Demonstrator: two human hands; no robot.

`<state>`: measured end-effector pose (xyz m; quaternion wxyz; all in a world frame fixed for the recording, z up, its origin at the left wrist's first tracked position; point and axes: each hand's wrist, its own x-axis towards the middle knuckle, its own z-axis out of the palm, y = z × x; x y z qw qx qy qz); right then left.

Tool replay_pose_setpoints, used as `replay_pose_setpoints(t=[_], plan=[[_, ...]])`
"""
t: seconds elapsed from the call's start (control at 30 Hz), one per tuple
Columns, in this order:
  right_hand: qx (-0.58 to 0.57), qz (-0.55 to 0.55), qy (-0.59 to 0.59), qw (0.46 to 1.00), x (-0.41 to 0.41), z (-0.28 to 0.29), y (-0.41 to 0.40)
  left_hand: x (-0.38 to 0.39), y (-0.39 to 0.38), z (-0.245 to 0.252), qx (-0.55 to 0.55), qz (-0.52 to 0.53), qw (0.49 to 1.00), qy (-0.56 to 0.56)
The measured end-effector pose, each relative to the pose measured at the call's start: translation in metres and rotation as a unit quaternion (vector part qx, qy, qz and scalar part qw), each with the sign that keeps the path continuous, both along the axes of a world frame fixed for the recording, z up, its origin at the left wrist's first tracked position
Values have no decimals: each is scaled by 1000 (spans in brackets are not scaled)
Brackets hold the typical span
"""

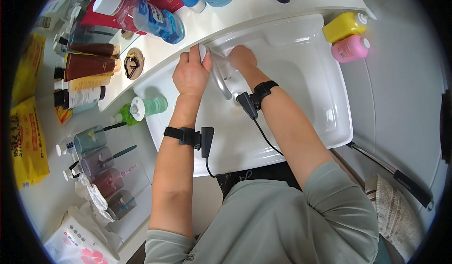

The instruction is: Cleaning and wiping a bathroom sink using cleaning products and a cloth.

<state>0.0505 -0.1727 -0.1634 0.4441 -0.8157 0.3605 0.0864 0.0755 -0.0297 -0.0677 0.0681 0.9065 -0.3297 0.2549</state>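
Note:
Below me is a white ceramic washbasin (pixel 300 87) with a chrome faucet (pixel 219 78) at its back. My left hand (pixel 192 71) is at the basin's back edge, its fingers closed around a whitish object (pixel 202 53) beside the faucet; whether this is the faucet's handle cannot be told. Just right of the faucet, my right hand (pixel 243 57) is low over the basin, with its fingers curled and partly hidden; nothing can be made out in it. Each forearm wears a black strap with a small cabled device.
A shelf (pixel 226 20) above the basin's back holds a blue mouthwash bottle (pixel 155 20) and others. Yellow (pixel 340 27) and pink bottles (pixel 349 48) stand at right, a green soap bottle (pixel 152 106) at left. Tinted cups (pixel 90 139) line the left wall. A black-handled rod (pixel 392 172) is at right.

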Motion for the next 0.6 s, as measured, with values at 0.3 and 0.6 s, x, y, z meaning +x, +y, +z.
replay_pose_setpoints(t=[0.3, 0.6], plan=[[-7, 11, -1, 1000, -1, -6, 0, -2, -1, 2, 13, 30, 997, 68], [-53, 11, -178, 983, 1, -26, -5, -1, 0, 0, 8, 13, 1000, 3]])
